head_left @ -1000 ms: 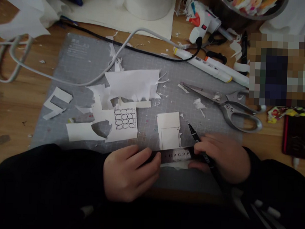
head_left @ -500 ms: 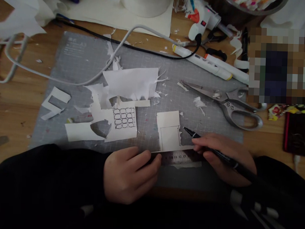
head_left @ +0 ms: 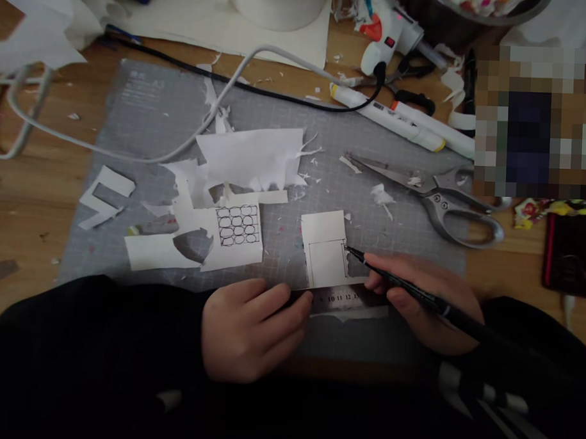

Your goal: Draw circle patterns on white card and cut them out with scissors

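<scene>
A metal ruler (head_left: 341,299) lies across the lower edge of a small white paper piece (head_left: 325,262) that bears thin black ruled lines. My left hand (head_left: 255,330) is closed on the ruler's left end, fingers curled over it. My right hand (head_left: 422,301) grips a black pen (head_left: 401,281), its tip by the right edge of the paper, near the upper end of the ruled lines. To the left lies cut paper (head_left: 237,249) with a grid of black ovals drawn on it.
Steel scissors (head_left: 438,192) lie on the grey cutting mat (head_left: 147,125), right of the paper. White markers (head_left: 387,117), a glue gun (head_left: 376,53) and a black cable are behind. A grey cable (head_left: 165,159) loops across the mat. A dark phone (head_left: 570,255) sits far right.
My right hand has moved slightly left, bringing the pen tip from beside the paper to its right edge. My left hand stays at the ruler with hardly any shift.
</scene>
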Demonstrator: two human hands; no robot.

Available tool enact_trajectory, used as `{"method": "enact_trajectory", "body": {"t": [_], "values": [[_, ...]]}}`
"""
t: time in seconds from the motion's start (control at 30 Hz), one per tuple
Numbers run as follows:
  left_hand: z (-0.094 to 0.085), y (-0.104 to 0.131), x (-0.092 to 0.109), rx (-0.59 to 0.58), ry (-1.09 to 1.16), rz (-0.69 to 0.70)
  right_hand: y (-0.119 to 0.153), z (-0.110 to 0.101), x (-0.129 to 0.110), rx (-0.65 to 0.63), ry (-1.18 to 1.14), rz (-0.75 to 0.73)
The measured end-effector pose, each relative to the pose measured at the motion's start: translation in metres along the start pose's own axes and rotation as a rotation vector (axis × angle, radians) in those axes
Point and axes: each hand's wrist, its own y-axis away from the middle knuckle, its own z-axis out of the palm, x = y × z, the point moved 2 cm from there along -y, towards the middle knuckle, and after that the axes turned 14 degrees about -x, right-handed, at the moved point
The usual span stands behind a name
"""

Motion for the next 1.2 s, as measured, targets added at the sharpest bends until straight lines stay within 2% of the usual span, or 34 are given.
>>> {"method": "enact_trajectory", "body": {"t": [0.33, 0.57, 0.87, 1.2], "values": [[0.001, 0.002, -0.001, -0.004, 0.007, 0.001, 0.003, -0.004, -0.002, 0.08, -0.075, -0.014], [0.003, 0.003, 0.0, -0.029, 0.012, -0.001, -0.002, -0.005, 0.003, 0.138, -0.127, 0.077], [0.004, 0.004, 0.001, -0.031, 0.019, -0.041, -0.004, -0.013, -0.004, 0.171, -0.056, -0.002], [0.004, 0.003, 0.0, -0.026, 0.032, -0.053, -0.006, -0.006, 0.001, 0.155, -0.042, 0.062]]}}
